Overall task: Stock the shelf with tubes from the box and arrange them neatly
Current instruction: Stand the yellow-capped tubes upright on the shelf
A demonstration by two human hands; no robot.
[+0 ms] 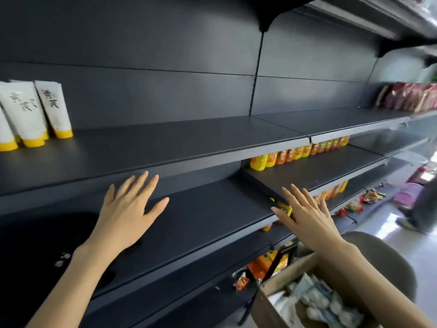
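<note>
Several white tubes with yellow caps [35, 112] stand cap-down at the far left of the upper dark shelf [177, 143]. A cardboard box [279, 301] at the bottom right holds pale blue and white tubes [324, 301]. My left hand [128, 209] hovers flat, fingers spread, over the lower dark shelf [201, 221], holding nothing. My right hand [305, 214] is also spread and empty, above that shelf's right end and just over the box.
Yellow and orange bottles [293, 155] line the shelf to the right. Red packets [411, 95] stand at the far right of the upper shelf. Snack bags [267, 261] lie on lower shelves. A grey stool [387, 256] stands under the box.
</note>
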